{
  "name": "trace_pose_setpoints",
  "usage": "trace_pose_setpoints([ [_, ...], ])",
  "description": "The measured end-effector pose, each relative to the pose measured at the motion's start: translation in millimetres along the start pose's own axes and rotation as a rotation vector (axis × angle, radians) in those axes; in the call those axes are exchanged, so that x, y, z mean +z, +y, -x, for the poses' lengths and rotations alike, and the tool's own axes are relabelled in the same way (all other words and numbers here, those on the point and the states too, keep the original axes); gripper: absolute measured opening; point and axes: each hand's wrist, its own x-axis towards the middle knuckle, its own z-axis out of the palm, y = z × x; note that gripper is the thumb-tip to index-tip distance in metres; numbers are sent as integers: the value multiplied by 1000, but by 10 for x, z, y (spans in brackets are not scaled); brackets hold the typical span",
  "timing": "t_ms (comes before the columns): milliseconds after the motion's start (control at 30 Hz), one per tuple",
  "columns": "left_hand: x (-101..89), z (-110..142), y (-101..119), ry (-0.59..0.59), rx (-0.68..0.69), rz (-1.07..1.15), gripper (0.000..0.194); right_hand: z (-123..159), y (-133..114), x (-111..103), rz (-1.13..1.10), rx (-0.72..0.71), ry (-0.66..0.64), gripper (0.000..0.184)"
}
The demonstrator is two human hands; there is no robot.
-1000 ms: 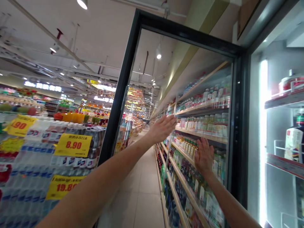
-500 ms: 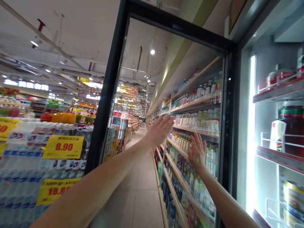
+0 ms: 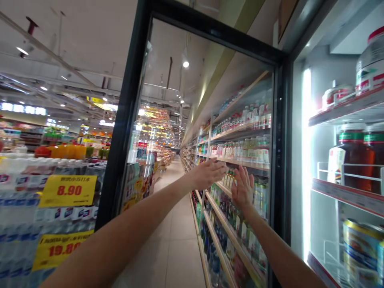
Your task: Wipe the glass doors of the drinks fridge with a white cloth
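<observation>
My left hand (image 3: 207,175) reaches out from the left with its fingers stretched and holds nothing. Just right of it my right hand (image 3: 243,187) is raised, fingers extended and palm turned toward the left hand. A small gap shows between them. Both are in front of the glass of an open cooler door (image 3: 124,96), which has a black frame. Whether either hand touches the glass I cannot tell. Through the pane, shelves of bottled drinks (image 3: 249,150) run down the aisle.
At right is the lit cooler, with dark red-brown bottles (image 3: 354,160) on a wire-fronted shelf and yellow-blue cans (image 3: 361,248) below. Stacked packs of bottled water (image 3: 18,208) with yellow price signs (image 3: 68,191) stand at left. A tiled aisle floor (image 3: 162,240) stretches ahead.
My hands have come closer together, the left one moving right and slightly down. The whole view has shifted, so more of the cooler's shelves shows at right.
</observation>
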Motion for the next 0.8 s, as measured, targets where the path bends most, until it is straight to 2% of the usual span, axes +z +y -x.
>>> trace_pose_setpoints([
  [100,-66,-30,-138,47,-399,-68,43,0,-3,-9,-10,5,-4,57],
  [133,-73,-30,-148,67,-483,-86,43,-1,-4,-12,-13,6,-9,57],
  [167,-69,-22,-129,76,-482,-92,43,-3,-6,-16,-14,6,-12,58],
  [200,-56,-4,-86,71,-393,-85,43,-5,-7,-19,-13,4,-11,58],
  [267,-26,62,4,35,-131,-50,41,-8,-11,-23,-10,3,-12,58],
  [300,-21,109,19,22,-62,-37,41,-9,-13,-25,-9,4,-14,58],
  [333,-27,165,3,21,-72,-32,42,-9,-16,-27,-10,6,-16,58],
  [367,-46,228,-42,36,-159,-39,44,-9,-18,-28,-12,9,-18,58],
  [467,-128,447,-206,124,-575,-89,48,-4,-21,-29,-20,20,-25,58],
  [500,-149,526,-223,135,-626,-99,48,-1,-19,-27,-22,23,-26,58],
  [533,-163,604,-213,127,-590,-97,49,1,-17,-24,-23,24,-27,57],
  [633,-176,810,-118,22,-205,-58,47,10,-10,-8,-18,21,-26,57],
  [667,-182,867,-105,-2,-139,-56,46,12,-10,-3,-17,18,-22,57],
  [700,-192,919,-111,-4,-163,-69,45,14,-11,0,-17,15,-21,57],
  [800,-241,1064,-161,73,-541,-153,43,13,-22,-1,-18,22,-19,57],
])
